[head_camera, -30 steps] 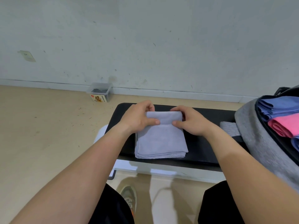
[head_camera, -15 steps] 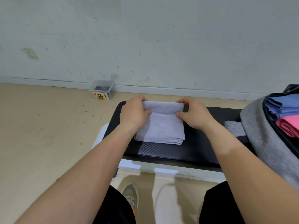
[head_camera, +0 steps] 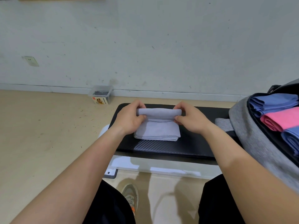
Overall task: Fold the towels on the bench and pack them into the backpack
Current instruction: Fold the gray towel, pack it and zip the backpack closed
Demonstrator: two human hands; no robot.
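Note:
A light grey towel lies folded on the black bench, its far end rolled over toward me. My left hand pinches the roll's left end. My right hand pinches its right end. At the right edge, a grey backpack lies open on the bench. Inside it are rolled blue towels and a pink towel.
The bench stands on a beige floor close to a white wall. A small clear box with a yellow label sits on the floor by the wall, left of the bench. My shoe and dark trousers show below the bench.
The towel's far end, flat a second ago, is lifted and rolled toward me by both hands. The visible flat part has grown shorter.

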